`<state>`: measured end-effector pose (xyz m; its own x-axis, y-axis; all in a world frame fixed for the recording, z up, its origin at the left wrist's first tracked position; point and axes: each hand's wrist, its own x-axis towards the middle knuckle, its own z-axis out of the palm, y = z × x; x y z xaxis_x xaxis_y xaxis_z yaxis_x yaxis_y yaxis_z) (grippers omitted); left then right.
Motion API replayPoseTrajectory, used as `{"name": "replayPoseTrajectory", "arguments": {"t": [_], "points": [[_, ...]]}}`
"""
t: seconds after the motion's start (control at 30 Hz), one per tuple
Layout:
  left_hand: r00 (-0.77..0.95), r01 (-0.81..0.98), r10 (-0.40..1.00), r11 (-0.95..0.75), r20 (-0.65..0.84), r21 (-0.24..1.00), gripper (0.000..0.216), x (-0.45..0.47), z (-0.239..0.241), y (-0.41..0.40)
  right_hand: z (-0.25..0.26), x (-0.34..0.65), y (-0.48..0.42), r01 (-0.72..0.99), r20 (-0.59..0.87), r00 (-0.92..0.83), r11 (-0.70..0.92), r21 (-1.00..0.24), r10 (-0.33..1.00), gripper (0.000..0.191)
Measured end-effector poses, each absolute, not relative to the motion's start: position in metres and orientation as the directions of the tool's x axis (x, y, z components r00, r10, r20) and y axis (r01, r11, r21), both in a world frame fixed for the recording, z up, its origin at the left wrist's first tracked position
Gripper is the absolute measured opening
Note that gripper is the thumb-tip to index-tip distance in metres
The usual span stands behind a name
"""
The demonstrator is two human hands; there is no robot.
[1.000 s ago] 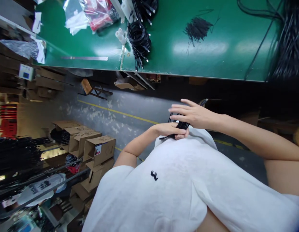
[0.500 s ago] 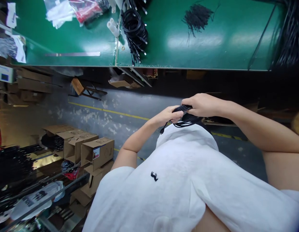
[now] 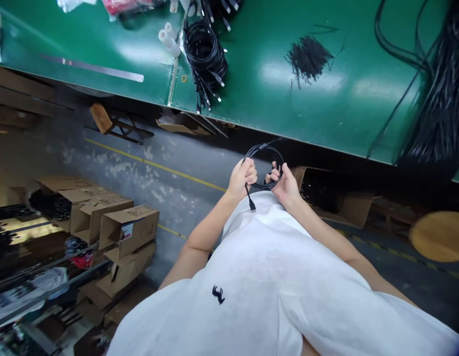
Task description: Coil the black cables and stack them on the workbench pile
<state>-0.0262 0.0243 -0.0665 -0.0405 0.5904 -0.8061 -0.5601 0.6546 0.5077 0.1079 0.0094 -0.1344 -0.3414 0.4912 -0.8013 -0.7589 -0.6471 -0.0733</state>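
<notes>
A black USB cable (image 3: 265, 147), wound into a round coil, is held up in front of my body, just short of the table's edge. My left hand (image 3: 243, 176) is closed round the coil's left side. From under that hand a short end with a USB plug (image 3: 252, 205) hangs down over the white shirt. On the right side of the coil, my right hand (image 3: 284, 182) pinches the loops between thumb and fingers.
On the green table (image 3: 251, 94) lie coiled black cables (image 3: 205, 54), a pile of short black ties (image 3: 309, 57), a steel ruler (image 3: 99, 68), white rolls (image 3: 170, 42) and a long cable bundle (image 3: 437, 104). Cardboard boxes (image 3: 131, 227) and a round stool (image 3: 438, 236) stand below.
The coil has opened from a flattened bunch into an upright ring. My right hand has moved from over its top to its right side, and my left hand has shifted left. The view has tilted.
</notes>
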Motion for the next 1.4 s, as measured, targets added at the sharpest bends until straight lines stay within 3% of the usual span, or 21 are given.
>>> {"name": "replayPoseTrajectory", "arguments": {"t": [0.13, 0.27, 0.33, 0.4, 0.53, 0.6, 0.7, 0.87, 1.0, 1.1, 1.17, 1.2, 1.23, 1.3, 1.4], "points": [[-0.057, -0.500, 0.597, 0.676, -0.800, 0.541, 0.044, -0.016, -0.081, 0.058, -0.157, 0.109, 0.051, -0.615, -0.799, -0.402, -0.778, -0.127, 0.448, 0.045], [-0.121, -0.452, 0.575, 0.693, -0.809, 0.561, 0.048, -0.014, -0.083, 0.090, -0.211, 0.154, 0.119, -0.167, -0.713, -0.568, -0.906, -0.390, 0.411, 0.038], [-0.150, -0.420, 0.544, 0.721, -0.825, 0.551, 0.048, -0.015, -0.082, 0.103, -0.252, 0.185, 0.172, 0.083, -0.771, -0.405, -0.820, -0.567, 0.492, 0.024], [-0.192, -0.401, 0.511, 0.739, -0.838, 0.542, 0.047, -0.016, -0.083, 0.112, -0.296, 0.213, 0.233, 0.278, -0.760, -0.140, -0.712, -0.645, 0.635, 0.013], [-0.320, -0.345, 0.428, 0.778, -0.845, 0.524, 0.047, -0.015, -0.089, 0.121, -0.366, 0.241, 0.341, 0.536, -0.614, 0.155, -0.588, -0.606, 0.774, 0.027], [-0.368, -0.288, 0.393, 0.813, -0.842, 0.506, 0.046, -0.015, -0.093, 0.123, -0.383, 0.242, 0.369, 0.636, -0.611, 0.239, -0.597, -0.488, 0.755, 0.038], [-0.375, -0.211, 0.386, 0.849, -0.843, 0.484, 0.044, -0.016, -0.097, 0.124, -0.393, 0.237, 0.380, 0.704, -0.674, 0.256, -0.611, -0.361, 0.693, 0.039], [-0.309, -0.159, 0.424, 0.859, -0.851, 0.486, 0.048, -0.016, -0.104, 0.129, -0.388, 0.238, 0.379, 0.745, -0.662, 0.247, -0.575, -0.338, 0.708, 0.035], [-0.231, -0.165, 0.472, 0.843, -0.851, 0.512, 0.051, -0.012, -0.110, 0.140, -0.360, 0.248, 0.374, 0.699, -0.596, 0.122, -0.495, -0.516, 0.793, 0.035], [-0.172, -0.162, 0.509, 0.830, -0.844, 0.534, 0.052, -0.010, -0.110, 0.149, -0.309, 0.248, 0.331, 0.579, -0.580, -0.063, -0.444, -0.684, 0.812, 0.021], [-0.136, -0.154, 0.536, 0.819, -0.833, 0.553, 0.052, -0.008, -0.107, 0.154, -0.264, 0.241, 0.280, 0.456, -0.601, -0.288, -0.445, -0.771, 0.746, 0.010], [-0.118, -0.149, 0.551, 0.813, -0.826, 0.563, 0.051, -0.007, -0.105, 0.156, -0.241, 0.234, 0.251, 0.392, -0.596, -0.422, -0.455, -0.799, 0.683, 0.017], [-0.099, -0.139, 0.565, 0.807, -0.819, 0.574, 0.050, -0.006, -0.103, 0.158, -0.220, 0.225, 0.223, 0.298, -0.588, -0.579, -0.525, -0.797, 0.565, 0.022], [-0.050, -0.099, 0.593, 0.798, -0.804, 0.595, 0.048, -0.002, -0.098, 0.159, -0.189, 0.200, 0.178, 0.186, -0.597, -0.671, -0.679, -0.710, 0.440, 0.024], [0.051, -0.037, 0.610, 0.792, -0.790, 0.609, 0.045, 0.003, -0.091, 0.156, -0.170, 0.156, 0.152, -0.084, -0.629, -0.553, -0.787, -0.611, 0.547, 0.023]]}}
